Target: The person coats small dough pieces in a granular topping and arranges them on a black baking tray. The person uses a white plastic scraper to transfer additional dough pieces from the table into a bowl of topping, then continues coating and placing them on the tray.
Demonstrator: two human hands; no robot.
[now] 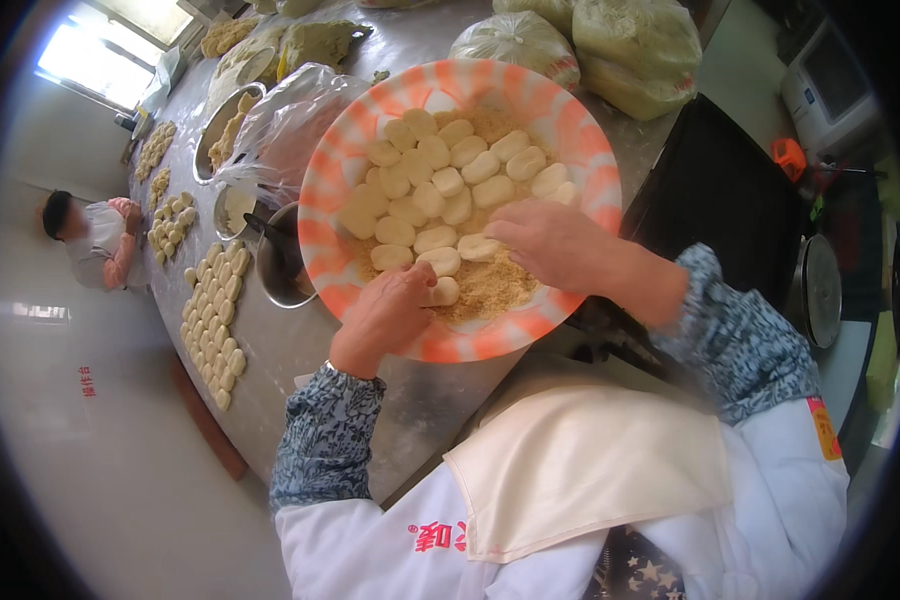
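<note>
A large orange-and-white basin [321,202] is in front of me, with many pale oval dough pieces [429,200] lying over light brown crumbs [487,289]. My left hand [386,319] reaches over the near left rim, its thumb and fingers pinching a small dough piece [444,291]. Just above those fingers lies another oval piece [440,261]. From the right, my right hand [562,244] comes in with bent fingers, the tips at the right end of a dough piece [478,247]. Whether those fingers grip it is hidden by the hand.
Left of the basin are a metal pot [274,277] with a dark handle, a clear plastic bag [300,120] and a metal bowl [204,154]. Rows of dough pieces [215,319] cover part of the metal table [285,375]. Bagged dough [634,56] sits behind. A co-worker [101,240] is at far left.
</note>
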